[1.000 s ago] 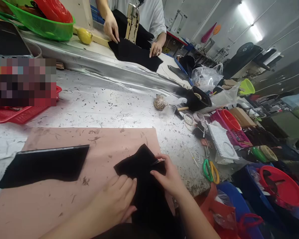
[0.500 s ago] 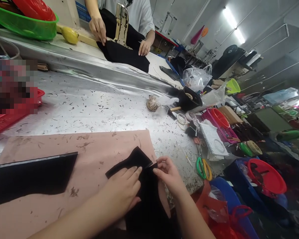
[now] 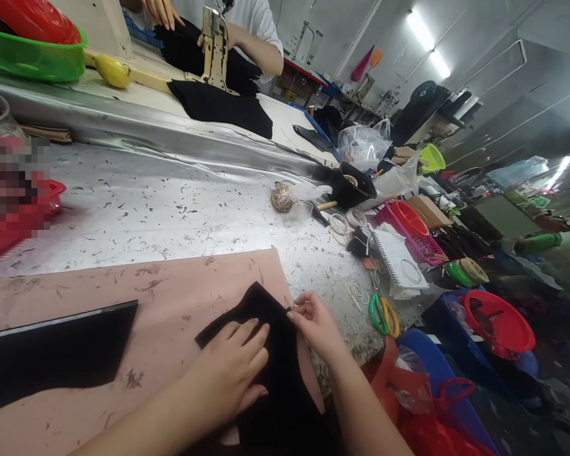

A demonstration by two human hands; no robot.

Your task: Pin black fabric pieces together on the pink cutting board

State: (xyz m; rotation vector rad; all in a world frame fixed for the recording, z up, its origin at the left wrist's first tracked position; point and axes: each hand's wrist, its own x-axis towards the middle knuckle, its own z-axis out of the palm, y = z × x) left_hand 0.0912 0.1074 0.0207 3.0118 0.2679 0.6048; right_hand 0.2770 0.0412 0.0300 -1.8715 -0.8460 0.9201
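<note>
A black fabric piece (image 3: 280, 386) with an angled top end lies at the front of the stained pink sheet (image 3: 171, 285). My left hand (image 3: 237, 361) rests flat on it, fingers a little apart. At the piece's upper right corner, my right hand (image 3: 316, 323) pinches the edge between thumb and forefinger. What lies under my left palm is hidden. Another black piece (image 3: 57, 354), with a pale strip along its top edge, lies apart on the left of the sheet.
Across the table, a co-worker's hand (image 3: 164, 11) is on black cloth by a sewing machine (image 3: 215, 54). Scissors (image 3: 384, 315), a spiral notebook (image 3: 399, 259) and a hammer (image 3: 325, 206) lie to the right. A red basket (image 3: 19, 221) stands left; blue bins (image 3: 437, 361) stand beyond the right edge.
The fabric's top corner, which was folded with a gap beside my right hand, now lies flatter and joined up. The co-worker's hands have moved back from the front black piece.
</note>
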